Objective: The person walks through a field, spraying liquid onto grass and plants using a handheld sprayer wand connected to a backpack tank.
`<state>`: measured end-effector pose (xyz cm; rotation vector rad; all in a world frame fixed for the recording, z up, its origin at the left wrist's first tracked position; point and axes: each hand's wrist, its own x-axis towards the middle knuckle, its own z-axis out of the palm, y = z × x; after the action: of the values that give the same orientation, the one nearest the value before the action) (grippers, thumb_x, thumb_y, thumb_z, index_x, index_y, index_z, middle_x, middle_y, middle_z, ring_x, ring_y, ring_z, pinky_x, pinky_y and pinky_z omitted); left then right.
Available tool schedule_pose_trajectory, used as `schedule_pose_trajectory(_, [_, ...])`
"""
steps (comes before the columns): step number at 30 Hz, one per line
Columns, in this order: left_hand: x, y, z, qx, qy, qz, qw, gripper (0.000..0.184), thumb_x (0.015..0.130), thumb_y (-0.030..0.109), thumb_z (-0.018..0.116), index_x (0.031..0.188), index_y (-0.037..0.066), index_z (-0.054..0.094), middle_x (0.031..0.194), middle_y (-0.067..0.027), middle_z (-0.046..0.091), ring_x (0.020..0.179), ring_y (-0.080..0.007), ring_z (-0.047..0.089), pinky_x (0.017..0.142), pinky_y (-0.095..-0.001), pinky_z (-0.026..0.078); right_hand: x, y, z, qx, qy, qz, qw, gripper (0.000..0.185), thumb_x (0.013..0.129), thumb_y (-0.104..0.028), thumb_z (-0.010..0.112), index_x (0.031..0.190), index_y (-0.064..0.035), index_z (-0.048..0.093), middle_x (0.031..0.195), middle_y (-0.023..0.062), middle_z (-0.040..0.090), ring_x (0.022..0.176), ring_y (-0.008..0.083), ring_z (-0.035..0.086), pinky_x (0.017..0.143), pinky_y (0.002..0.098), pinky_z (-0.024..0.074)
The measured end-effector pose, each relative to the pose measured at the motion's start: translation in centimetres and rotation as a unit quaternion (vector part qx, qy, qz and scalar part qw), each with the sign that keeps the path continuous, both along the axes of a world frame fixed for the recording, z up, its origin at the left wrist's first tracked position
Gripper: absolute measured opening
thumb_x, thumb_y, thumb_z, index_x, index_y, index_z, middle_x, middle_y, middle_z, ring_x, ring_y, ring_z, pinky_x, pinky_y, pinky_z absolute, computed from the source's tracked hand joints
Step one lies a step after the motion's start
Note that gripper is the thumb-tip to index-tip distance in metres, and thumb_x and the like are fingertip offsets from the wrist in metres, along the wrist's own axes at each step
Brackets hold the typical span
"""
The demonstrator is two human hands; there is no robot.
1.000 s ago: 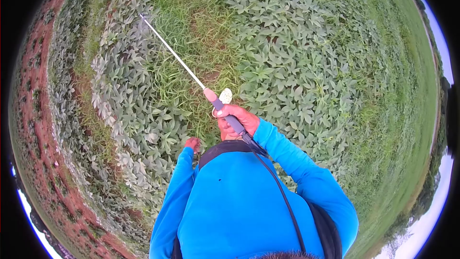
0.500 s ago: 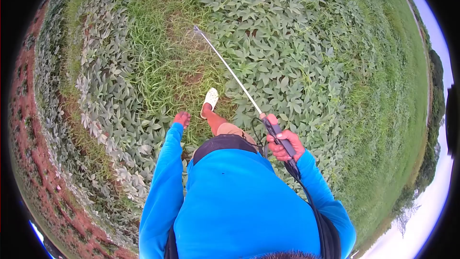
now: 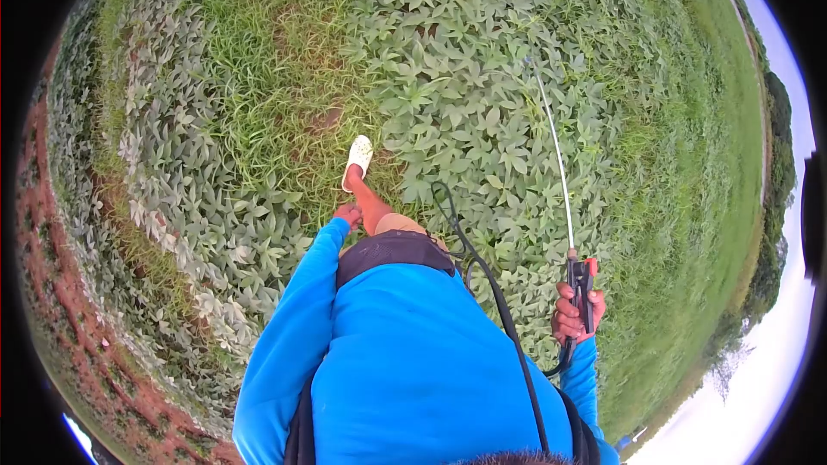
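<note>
My right hand [image 3: 579, 314] is wrapped round the dark handle [image 3: 582, 288] of a sprayer wand, out to the right of my body. From its red-tipped handle a thin pale lance [image 3: 557, 151] points forward over the leafy plants, its far end faint among them. A black hose [image 3: 495, 288] loops from near my waist and runs over my blue shirt. My left hand [image 3: 349, 216] hangs by my left thigh, fingers curled; whether anything is in them is too small to tell.
Broad-leaved plants [image 3: 482, 112] grow on the right and more plants [image 3: 185, 155] on the left. Between them runs a grassy strip [image 3: 284, 95], where my foot in a white clog [image 3: 360, 153] stands. Reddish soil [image 3: 77, 319] lies far left.
My right hand and the wand have swung from the middle to the far right, the lance sweeping across from left to right. A foot in a white clog shows more fully ahead of me.
</note>
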<state>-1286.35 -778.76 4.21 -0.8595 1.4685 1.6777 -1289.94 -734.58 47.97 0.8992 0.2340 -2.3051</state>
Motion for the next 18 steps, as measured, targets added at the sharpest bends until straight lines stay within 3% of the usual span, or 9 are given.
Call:
schedule_pose_trajectory(2, [0.1,-0.1,0.4,-0.014,-0.003,-0.005,1.000,0.025,0.078,0.026,0.053,0.092,0.006,0.057,0.067,-0.0028,0.055,0.043,-0.0112,0.045,0.037,-0.0277,0.034,-0.5,0.3,-0.8,-0.053,0.041,-0.011,0.998,0.067,0.078,-0.022,0.052,0.138,-0.0348,0.027,0.073,0.0102,0.042,0.038,0.0132,0.034,0.032,0.0254,0.0359])
schedule_pose_trajectory(4, [-0.2,-0.8,1.5,-0.023,-0.027,-0.011,0.999,0.026,0.077,0.026,0.054,0.094,0.007,0.058,0.067,-0.0031,0.056,0.043,-0.0115,0.046,0.038,-0.0278,0.035,-1.0,-0.6,-0.9,-0.009,0.054,-0.039,0.998,0.068,0.078,-0.021,0.052,0.139,-0.0351,0.025,0.075,0.0097,0.041,0.038,0.0131,0.032,0.031,0.0250,0.0353])
schedule_pose_trajectory(6, [-0.1,-1.9,1.0,-0.043,-0.017,-0.011,0.999,0.025,0.077,0.026,0.054,0.093,0.007,0.058,0.067,-0.0031,0.057,0.044,-0.0116,0.047,0.038,-0.0280,0.036,-1.9,-1.9,-0.7,-0.028,0.086,0.005,0.996,0.034,0.076,-0.027,0.056,0.097,-0.0057,0.038,0.057,0.0044,0.034,0.037,0.0119,0.033,0.032,0.0242,0.0324])
schedule_pose_trajectory(8, [-0.2,-3.2,0.6,-0.063,-0.009,-0.006,0.998,0.024,0.078,0.026,0.053,0.092,0.007,0.059,0.067,-0.0031,0.057,0.044,-0.0117,0.048,0.038,-0.0281,0.037,-2.1,-2.3,-1.1,-0.025,0.087,0.020,0.996,0.034,0.076,-0.027,0.056,0.096,-0.0058,0.039,0.056,0.0036,0.032,0.037,0.0122,0.032,0.032,0.0239,0.0320])
schedule_pose_trajectory(10, [-0.5,-4.7,-0.1,-0.056,-0.011,-0.020,0.998,0.031,0.081,0.031,0.054,0.100,0.007,0.059,0.074,-0.0049,0.060,0.050,-0.0132,0.052,0.039,-0.0270,0.040,-2.3,-2.5,-2.2,-0.116,0.056,0.063,0.990,0.036,0.076,-0.027,0.056,0.099,-0.0053,0.039,0.056,0.0033,0.032,0.037,0.0125,0.032,0.032,0.0242,0.0321])
schedule_pose_trajectory(14, [-1.1,-6.3,0.8,-0.060,0.006,0.031,0.998,0.031,0.081,0.033,0.054,0.097,0.006,0.058,0.074,-0.0049,0.060,0.050,-0.0132,0.052,0.039,-0.0270,0.040,-5.1,-6.3,-1.8,-0.074,0.031,0.098,0.992,0.039,0.075,-0.026,0.055,0.106,-0.0066,0.040,0.062,0.0078,0.035,0.037,0.0127,0.031,0.032,0.0248,0.0325])
schedule_pose_trajectory(18, [-0.8,-6.5,0.3,-0.072,0.015,0.063,0.995,0.026,0.082,0.030,0.052,0.091,0.007,0.058,0.069,-0.0028,0.058,0.048,-0.0118,0.050,0.040,-0.0279,0.039,-10.9,-7.7,-5.7,-0.097,0.005,0.247,0.964,0.039,0.076,-0.024,0.054,0.109,-0.0093,0.040,0.066,0.0091,0.036,0.039,0.0124,0.029,0.032,0.0249,0.0331])
